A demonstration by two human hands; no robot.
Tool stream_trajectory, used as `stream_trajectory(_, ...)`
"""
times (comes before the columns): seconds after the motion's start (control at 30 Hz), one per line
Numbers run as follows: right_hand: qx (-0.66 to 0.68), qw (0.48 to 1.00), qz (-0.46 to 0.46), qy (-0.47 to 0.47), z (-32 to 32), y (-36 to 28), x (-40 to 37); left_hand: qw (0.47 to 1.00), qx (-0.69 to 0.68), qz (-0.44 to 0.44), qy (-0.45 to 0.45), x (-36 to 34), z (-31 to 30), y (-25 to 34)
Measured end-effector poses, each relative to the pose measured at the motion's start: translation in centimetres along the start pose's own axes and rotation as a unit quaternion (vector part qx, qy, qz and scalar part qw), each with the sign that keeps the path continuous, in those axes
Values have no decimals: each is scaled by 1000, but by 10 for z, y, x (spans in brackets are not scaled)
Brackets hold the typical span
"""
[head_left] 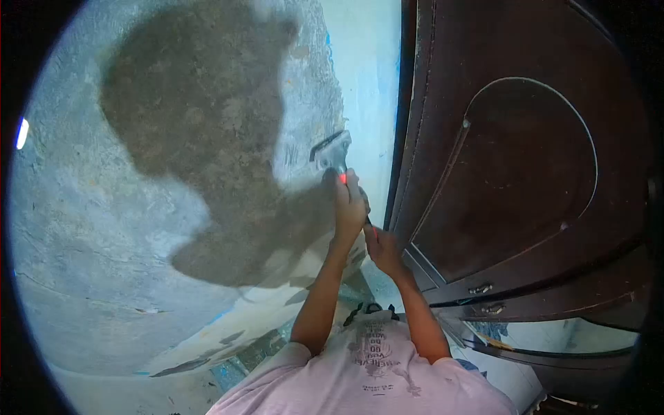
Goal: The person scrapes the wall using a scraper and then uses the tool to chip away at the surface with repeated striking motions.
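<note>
A long-handled scraper (333,151) has its blade against the wall (304,111), close to the ragged edge of the pale paint. My left hand (350,207) is wrapped round the upper part of its black and red handle, just below the head. Lower on the same handle, my right hand (384,250) is closed round the end. Bare grey plaster shows left of the blade, and a strip of pale blue-white paint (370,83) stands to its right. The handle is partly hidden by my fingers.
A dark brown wooden wardrobe (526,159) stands close on the right, with metal handles (480,288) low on its front. My shadow (207,124) falls across the wall. Scraped flakes and dark patches lie along the wall's lower part and the floor (138,394).
</note>
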State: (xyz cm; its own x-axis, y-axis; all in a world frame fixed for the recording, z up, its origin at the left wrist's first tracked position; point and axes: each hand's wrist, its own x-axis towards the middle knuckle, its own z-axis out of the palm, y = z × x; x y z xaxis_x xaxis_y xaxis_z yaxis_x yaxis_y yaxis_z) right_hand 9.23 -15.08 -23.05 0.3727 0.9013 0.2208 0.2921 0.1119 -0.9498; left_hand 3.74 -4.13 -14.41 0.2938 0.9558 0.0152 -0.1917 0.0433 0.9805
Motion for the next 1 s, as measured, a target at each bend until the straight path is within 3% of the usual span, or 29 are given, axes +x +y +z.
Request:
stream_trajectory(0.13,-46,999,-19,0,5,29,-8,999,-7,36,-17,-7,-8,-22)
stream_trajectory(0.2,-22,1000,-19,1,15,52,-20,998,41,-2,41,-15,-14,-44)
stream_trajectory(0.3,-33,999,-5,2,11,37,-13,996,83,35,16,2,-17,-49)
stream_trajectory(0.37,-14,999,47,-4,1,-1,4,996,72,52,30,10,-3,-13)
stream_trajectory(0.43,-28,1000,7,9,-6,-18,19,999,4,-28,-15,1,9,43)
stream_trajectory(0.47,-38,999,3,26,-3,-9,20,1000,-2,-9,-11,-2,11,46)
stream_trajectory(0.57,1,1000,3,7,4,9,1,999,19,40,19,5,-4,-18)
stream_trajectory(0.6,-49,998,-39,9,11,36,-3,997,46,37,45,-2,-6,-24)
stream_trajectory(0.63,-33,999,12,-19,10,35,-10,997,46,40,43,-5,-8,-26)
stream_trajectory(0.73,-32,999,14,-9,10,27,-1,997,41,73,0,7,-8,-25)
stream_trajectory(0.8,-42,998,-33,30,2,1,21,998,28,46,-14,14,3,15)
stream_trajectory(0.87,-52,998,8,22,-10,-37,31,999,-4,22,-40,9,13,55)
stream_trajectory(1.0,-72,996,-27,39,-3,-3,16,999,20,50,-6,6,6,9)
